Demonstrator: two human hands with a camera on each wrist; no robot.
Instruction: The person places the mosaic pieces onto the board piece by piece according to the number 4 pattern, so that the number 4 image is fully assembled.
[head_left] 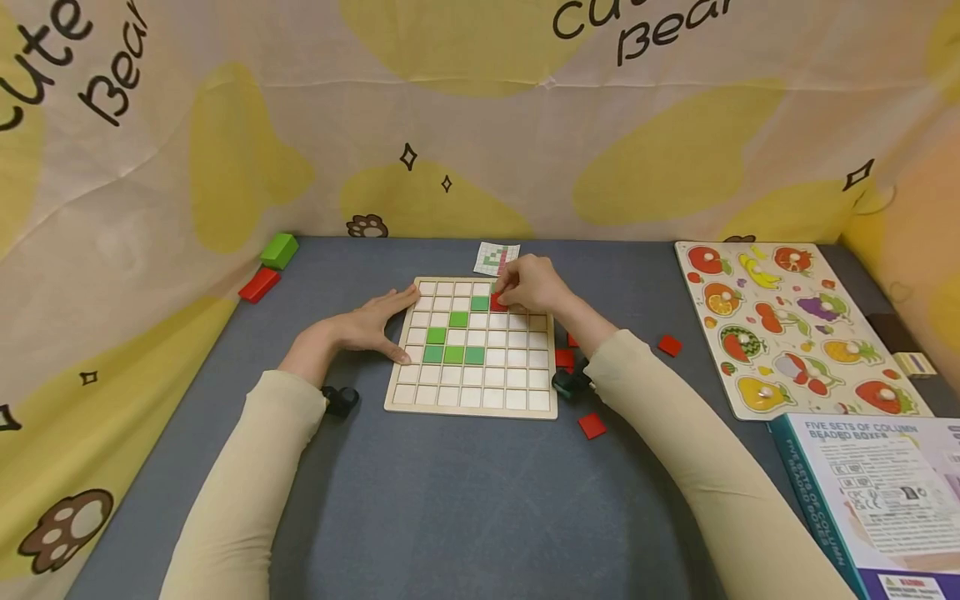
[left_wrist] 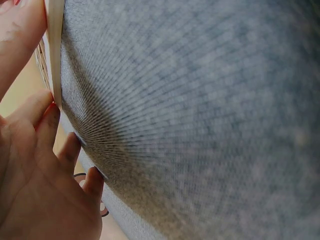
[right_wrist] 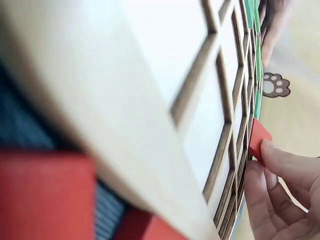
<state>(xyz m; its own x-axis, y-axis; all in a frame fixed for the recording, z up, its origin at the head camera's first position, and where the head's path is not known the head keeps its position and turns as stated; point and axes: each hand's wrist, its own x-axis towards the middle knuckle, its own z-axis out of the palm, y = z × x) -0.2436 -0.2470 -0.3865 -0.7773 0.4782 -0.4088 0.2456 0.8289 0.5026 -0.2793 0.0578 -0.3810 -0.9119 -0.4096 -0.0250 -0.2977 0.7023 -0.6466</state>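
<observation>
A wooden grid board point(head_left: 470, 412) with white cells lies flat on the table, several green tiles point(head_left: 458, 319) set in its cells. At the board's left edge, my left hand point(head_left: 366, 325) rests with thumb and fingers spread, steadying nothing else. Over the upper right cells, my right hand point(head_left: 534, 285) pinches a red tile point(right_wrist: 259, 137) between thumb and fingers. In the right wrist view that tile is tilted against the grid. Just behind the board lies a small printed pattern card point(head_left: 492, 257), partly covered by the right hand.
Loose red tiles point(head_left: 592, 426) lie right of the board, some partly hidden by the right forearm. A fruit puzzle board point(head_left: 712, 367) and a boxed set point(head_left: 885, 492) occupy the right side. Green point(head_left: 279, 251) and red point(head_left: 259, 285) blocks sit at the far left edge.
</observation>
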